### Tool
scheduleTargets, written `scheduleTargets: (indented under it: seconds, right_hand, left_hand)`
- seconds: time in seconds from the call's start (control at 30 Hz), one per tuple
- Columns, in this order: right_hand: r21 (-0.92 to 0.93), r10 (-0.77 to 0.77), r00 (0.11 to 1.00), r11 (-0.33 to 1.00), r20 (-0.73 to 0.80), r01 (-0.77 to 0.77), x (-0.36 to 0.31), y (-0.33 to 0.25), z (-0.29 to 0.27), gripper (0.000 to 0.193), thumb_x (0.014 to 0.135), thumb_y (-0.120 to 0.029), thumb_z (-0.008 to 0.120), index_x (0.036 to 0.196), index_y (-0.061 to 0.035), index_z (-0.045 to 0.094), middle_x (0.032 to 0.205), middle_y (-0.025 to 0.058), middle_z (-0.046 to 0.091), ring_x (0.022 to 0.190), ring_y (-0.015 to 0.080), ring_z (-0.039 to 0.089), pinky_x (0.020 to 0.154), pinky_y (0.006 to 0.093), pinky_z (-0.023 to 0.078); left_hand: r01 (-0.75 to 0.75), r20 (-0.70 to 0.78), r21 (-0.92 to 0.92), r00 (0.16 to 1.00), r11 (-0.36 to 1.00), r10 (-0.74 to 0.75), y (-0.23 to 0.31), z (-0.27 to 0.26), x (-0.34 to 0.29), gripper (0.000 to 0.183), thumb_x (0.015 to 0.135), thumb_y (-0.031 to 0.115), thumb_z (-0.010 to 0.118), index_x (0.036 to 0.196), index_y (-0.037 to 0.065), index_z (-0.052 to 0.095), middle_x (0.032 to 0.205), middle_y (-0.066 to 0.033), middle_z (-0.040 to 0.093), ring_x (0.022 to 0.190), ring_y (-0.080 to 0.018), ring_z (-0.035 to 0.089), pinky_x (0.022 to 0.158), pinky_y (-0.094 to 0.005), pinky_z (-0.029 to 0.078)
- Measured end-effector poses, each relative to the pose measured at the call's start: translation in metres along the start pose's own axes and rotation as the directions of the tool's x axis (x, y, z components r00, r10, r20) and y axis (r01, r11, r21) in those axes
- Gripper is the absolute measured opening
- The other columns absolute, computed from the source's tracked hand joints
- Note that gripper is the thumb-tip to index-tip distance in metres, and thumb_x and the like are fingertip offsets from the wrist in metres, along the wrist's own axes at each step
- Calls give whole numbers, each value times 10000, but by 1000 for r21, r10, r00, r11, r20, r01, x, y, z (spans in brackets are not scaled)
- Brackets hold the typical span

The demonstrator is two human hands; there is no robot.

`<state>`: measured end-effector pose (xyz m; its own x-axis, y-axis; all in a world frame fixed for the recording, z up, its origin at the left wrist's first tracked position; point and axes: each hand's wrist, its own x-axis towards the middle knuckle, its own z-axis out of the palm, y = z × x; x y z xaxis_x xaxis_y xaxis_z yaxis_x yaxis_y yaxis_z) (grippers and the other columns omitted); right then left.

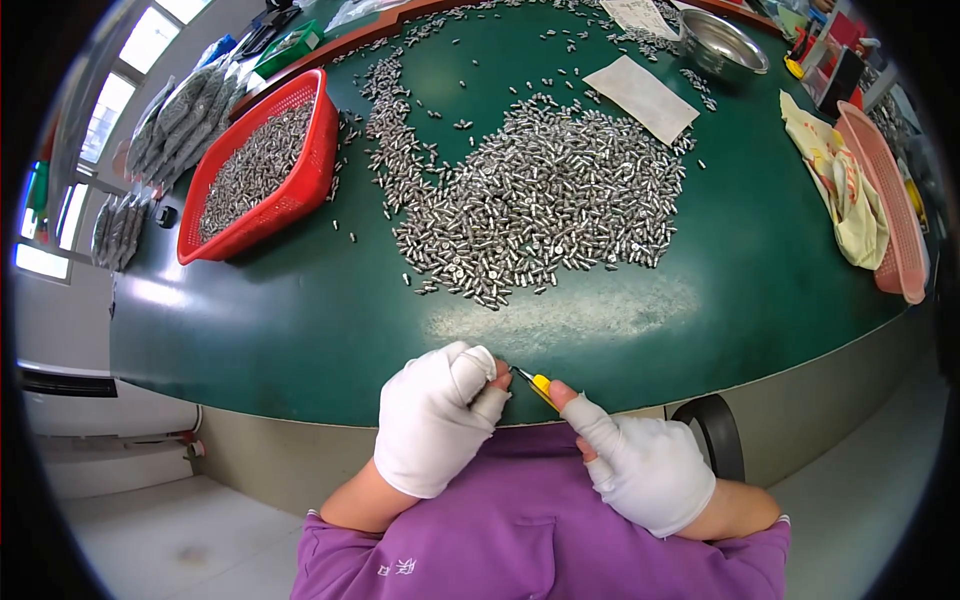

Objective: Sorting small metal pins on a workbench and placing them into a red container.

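My left hand [436, 415], in a white glove with bare fingertips, is closed in a pinch near the table's front edge. What it pinches, if anything, is too small and hidden to name. My right hand [648, 465], gloved the same way, grips a slim hand tool with a yellow handle [545, 386]. The tool's thin dark tip meets the fingertips of my left hand; its exact kind does not show. Beyond both hands a broad heap of small silvery metal parts [550, 190] lies on the green table [340, 330].
At the left, a red plastic basket [322, 140] holds many more metal parts. Filled clear bags [190, 125] and a green tray [300, 45] stand behind it. A paper sheet [640, 95] and steel bowl [725, 50] lie far right. A yellow cloth [840, 190] drapes by a pink basket [880, 200].
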<state>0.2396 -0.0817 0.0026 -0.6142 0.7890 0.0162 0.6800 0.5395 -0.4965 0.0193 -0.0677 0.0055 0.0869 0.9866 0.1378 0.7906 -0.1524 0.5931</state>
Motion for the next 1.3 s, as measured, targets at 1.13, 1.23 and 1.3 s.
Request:
scheduleTargets:
  seconds: [1.13,1.23,1.3]
  right_hand:
    - [-407,-158,848,910,-505,-73,53,68,-63,312,700,-73,731,995,-159,676,1032,57,632,956,279,608,814,397,484]
    - [-184,-289,900,953,-326,239,80,44,-50,209,720,-98,735,912,-143,665,896,27,636,811,264,612,699,394,485]
    - [-204,-334,903,936,-271,285,94,38,-37,83,771,-133,589,848,-112,613,865,58,565,820,252,581,706,377,474]
  left_hand:
    - [228,181,-951,959,209,-219,-19,-9,6,224,900,194,660,1008,91,494,917,-105,585,567,-92,443,511,-225,360]
    - [235,190,-946,960,222,-205,-18,-7,10,241,893,211,673,1002,92,494,931,-120,583,566,-95,447,509,-225,359]
    - [258,217,-945,954,198,-208,-15,-6,15,339,886,262,698,1099,81,506,884,-76,548,565,-87,426,511,-213,338]
